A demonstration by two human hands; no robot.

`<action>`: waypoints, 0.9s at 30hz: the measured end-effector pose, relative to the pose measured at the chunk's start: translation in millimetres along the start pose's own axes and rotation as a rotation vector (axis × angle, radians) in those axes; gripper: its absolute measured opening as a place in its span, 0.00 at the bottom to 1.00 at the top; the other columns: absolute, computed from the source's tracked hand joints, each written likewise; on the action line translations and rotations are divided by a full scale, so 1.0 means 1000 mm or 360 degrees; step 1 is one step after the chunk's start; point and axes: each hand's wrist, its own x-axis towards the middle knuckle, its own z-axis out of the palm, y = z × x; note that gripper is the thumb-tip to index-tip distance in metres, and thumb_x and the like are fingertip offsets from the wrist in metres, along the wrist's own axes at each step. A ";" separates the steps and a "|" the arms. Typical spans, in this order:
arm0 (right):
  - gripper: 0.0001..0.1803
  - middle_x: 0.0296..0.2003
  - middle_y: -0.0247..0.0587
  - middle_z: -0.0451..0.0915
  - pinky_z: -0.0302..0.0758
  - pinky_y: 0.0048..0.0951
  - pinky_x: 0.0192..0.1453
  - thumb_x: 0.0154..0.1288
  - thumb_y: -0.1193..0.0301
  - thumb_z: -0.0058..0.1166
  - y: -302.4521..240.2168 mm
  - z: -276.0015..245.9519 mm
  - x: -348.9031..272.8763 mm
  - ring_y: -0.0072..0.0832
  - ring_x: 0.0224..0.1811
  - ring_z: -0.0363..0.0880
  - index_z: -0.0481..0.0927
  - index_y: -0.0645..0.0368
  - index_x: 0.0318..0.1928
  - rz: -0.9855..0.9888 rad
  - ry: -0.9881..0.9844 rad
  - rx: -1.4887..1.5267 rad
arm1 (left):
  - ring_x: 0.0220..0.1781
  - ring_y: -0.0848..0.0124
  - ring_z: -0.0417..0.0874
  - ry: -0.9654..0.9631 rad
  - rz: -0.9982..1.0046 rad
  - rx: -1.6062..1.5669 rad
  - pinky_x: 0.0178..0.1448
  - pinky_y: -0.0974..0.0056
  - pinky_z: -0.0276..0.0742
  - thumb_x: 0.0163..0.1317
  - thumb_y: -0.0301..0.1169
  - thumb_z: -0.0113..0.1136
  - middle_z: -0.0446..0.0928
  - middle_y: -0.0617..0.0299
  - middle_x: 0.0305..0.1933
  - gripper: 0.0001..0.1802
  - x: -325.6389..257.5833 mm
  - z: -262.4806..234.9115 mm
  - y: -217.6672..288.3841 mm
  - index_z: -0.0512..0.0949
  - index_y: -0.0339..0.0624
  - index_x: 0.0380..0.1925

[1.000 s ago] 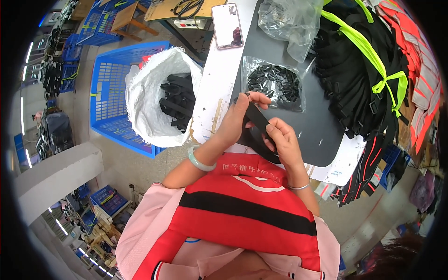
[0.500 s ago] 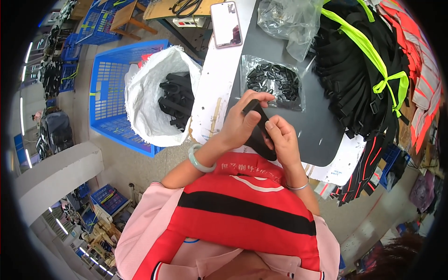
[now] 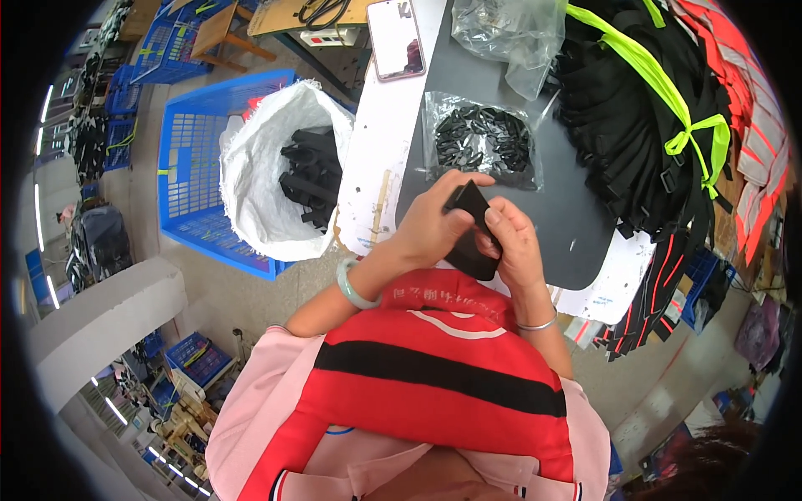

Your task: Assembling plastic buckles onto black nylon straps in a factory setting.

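Observation:
A black webbing strap (image 3: 475, 247) is held folded between my two hands, close to the table's front edge. My left hand (image 3: 433, 219) grips it from the left, its thumb pressed on the strap and its fingers behind. From the right, my right hand (image 3: 515, 242) pinches the strap's edge between thumb and fingers. Just beyond my hands lies a clear plastic bag (image 3: 535, 174) of small black plastic pieces (image 3: 480, 144). Whether a small piece is inside my grip is hidden.
A white woven sack (image 3: 251, 209) with black straps stands in a blue crate (image 3: 180, 196) at left. A phone (image 3: 396, 42) lies at the table's back. Black strap bundles (image 3: 618, 125) tied with yellow-green ribbon (image 3: 647, 79) fill the right side, beside a crumpled clear bag (image 3: 510, 33).
The strap has turned in my hands, its upper end now folded to a broad, pointed face. My right hand has shifted slightly right. The whole view has shifted a little.

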 end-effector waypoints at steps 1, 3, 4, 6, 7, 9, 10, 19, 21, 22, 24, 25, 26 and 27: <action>0.09 0.21 0.24 0.68 0.53 0.14 0.22 0.70 0.67 0.46 0.002 -0.004 0.000 0.10 0.20 0.58 0.74 0.57 0.35 -0.0007 -0.0001 0.0000 | 0.40 0.64 0.76 -0.0003 0.0006 0.0003 0.45 0.64 0.70 0.61 0.66 0.41 0.70 0.56 0.39 0.39 0.000 -0.001 0.000 0.70 0.40 0.54; 0.08 0.22 0.25 0.69 0.54 0.14 0.22 0.69 0.68 0.47 0.008 -0.008 -0.003 0.11 0.20 0.58 0.74 0.58 0.34 0.0090 -0.0021 0.0116 | 0.39 0.71 0.71 0.0053 -0.0054 -0.0367 0.47 0.68 0.67 0.61 0.67 0.38 0.68 0.60 0.37 0.42 -0.002 -0.004 -0.001 0.69 0.39 0.55; 0.08 0.22 0.25 0.69 0.54 0.14 0.22 0.69 0.68 0.47 0.009 -0.006 -0.004 0.11 0.20 0.58 0.74 0.58 0.34 0.0090 -0.0024 0.0118 | 0.39 0.71 0.71 0.0055 -0.0054 -0.0363 0.47 0.68 0.67 0.61 0.67 0.38 0.68 0.60 0.37 0.42 -0.001 -0.004 0.000 0.69 0.39 0.55; 0.07 0.23 0.26 0.69 0.54 0.14 0.23 0.68 0.69 0.46 0.008 0.001 -0.006 0.11 0.20 0.59 0.74 0.57 0.34 0.0088 0.0012 0.0058 | 0.39 0.72 0.69 0.0047 0.0120 -0.0111 0.47 0.70 0.65 0.60 0.69 0.36 0.66 0.62 0.36 0.45 0.003 -0.002 0.002 0.68 0.39 0.58; 0.07 0.23 0.26 0.69 0.54 0.14 0.23 0.68 0.69 0.46 0.008 0.001 -0.006 0.11 0.20 0.59 0.74 0.57 0.34 0.0089 0.0015 0.0061 | 0.39 0.72 0.69 0.0044 0.0117 -0.0112 0.47 0.70 0.65 0.60 0.69 0.36 0.66 0.62 0.36 0.45 0.002 -0.002 0.004 0.68 0.39 0.58; 0.07 0.23 0.27 0.70 0.55 0.14 0.23 0.68 0.69 0.47 0.007 0.001 -0.005 0.11 0.20 0.59 0.74 0.58 0.35 0.0072 -0.0031 0.0046 | 0.38 0.72 0.69 0.0053 0.0153 -0.0089 0.45 0.70 0.65 0.59 0.70 0.37 0.66 0.62 0.34 0.46 0.002 -0.002 0.008 0.67 0.40 0.60; 0.07 0.23 0.27 0.70 0.55 0.14 0.23 0.68 0.69 0.47 0.005 0.001 -0.006 0.11 0.20 0.59 0.74 0.58 0.35 0.0071 -0.0032 0.0045 | 0.38 0.72 0.69 0.0053 0.0153 -0.0089 0.45 0.70 0.65 0.59 0.70 0.37 0.66 0.62 0.34 0.46 0.002 -0.003 0.010 0.67 0.40 0.60; 0.07 0.27 0.26 0.71 0.61 0.13 0.28 0.70 0.70 0.45 0.001 0.001 -0.008 0.11 0.25 0.63 0.74 0.59 0.37 -0.0016 -0.0199 -0.0039 | 0.43 0.65 0.71 -0.0307 0.0070 0.0220 0.51 0.63 0.65 0.61 0.62 0.46 0.70 0.57 0.39 0.42 -0.001 -0.007 0.009 0.63 0.38 0.63; 0.08 0.34 0.29 0.74 0.67 0.13 0.36 0.71 0.71 0.43 0.003 0.017 -0.005 0.12 0.33 0.69 0.75 0.61 0.41 -0.0282 0.0210 -0.0058 | 0.39 0.51 0.77 -0.0124 0.0269 0.0382 0.43 0.57 0.73 0.59 0.58 0.53 0.73 0.51 0.41 0.36 -0.002 0.006 -0.001 0.67 0.43 0.59; 0.08 0.34 0.29 0.74 0.67 0.13 0.36 0.71 0.71 0.43 0.001 0.018 -0.005 0.12 0.33 0.69 0.75 0.61 0.41 -0.0274 0.0212 -0.0054 | 0.39 0.51 0.77 -0.0125 0.0261 0.0380 0.43 0.57 0.73 0.59 0.58 0.53 0.73 0.51 0.41 0.36 -0.003 0.006 -0.002 0.67 0.43 0.59; 0.11 0.40 0.28 0.75 0.69 0.15 0.43 0.71 0.70 0.43 -0.003 0.016 0.000 0.13 0.41 0.71 0.75 0.62 0.46 -0.0463 0.0257 -0.0455 | 0.44 0.49 0.78 -0.0210 0.0083 0.0486 0.44 0.54 0.74 0.59 0.54 0.55 0.75 0.49 0.44 0.30 -0.004 0.003 -0.001 0.72 0.40 0.49; 0.12 0.42 0.29 0.75 0.69 0.16 0.45 0.70 0.71 0.46 -0.004 0.009 0.002 0.12 0.42 0.71 0.75 0.63 0.49 -0.0493 0.0046 -0.0649 | 0.41 0.49 0.78 -0.0454 -0.0255 0.0611 0.42 0.55 0.73 0.57 0.52 0.58 0.76 0.50 0.38 0.26 -0.002 -0.005 0.009 0.74 0.38 0.39; 0.12 0.42 0.29 0.75 0.69 0.16 0.45 0.70 0.71 0.46 -0.005 0.000 0.000 0.12 0.42 0.71 0.75 0.63 0.49 -0.0476 0.0056 -0.0645 | 0.41 0.49 0.78 -0.0463 -0.0269 0.0600 0.42 0.55 0.73 0.57 0.52 0.58 0.76 0.50 0.38 0.26 -0.002 -0.007 0.013 0.74 0.38 0.39; 0.11 0.42 0.29 0.75 0.69 0.16 0.45 0.69 0.73 0.47 -0.008 -0.010 -0.001 0.12 0.42 0.70 0.76 0.63 0.47 -0.0258 -0.0038 -0.0576 | 0.39 0.50 0.77 -0.0425 -0.0166 0.0752 0.41 0.55 0.73 0.56 0.52 0.59 0.76 0.51 0.36 0.26 -0.003 -0.008 0.015 0.75 0.37 0.37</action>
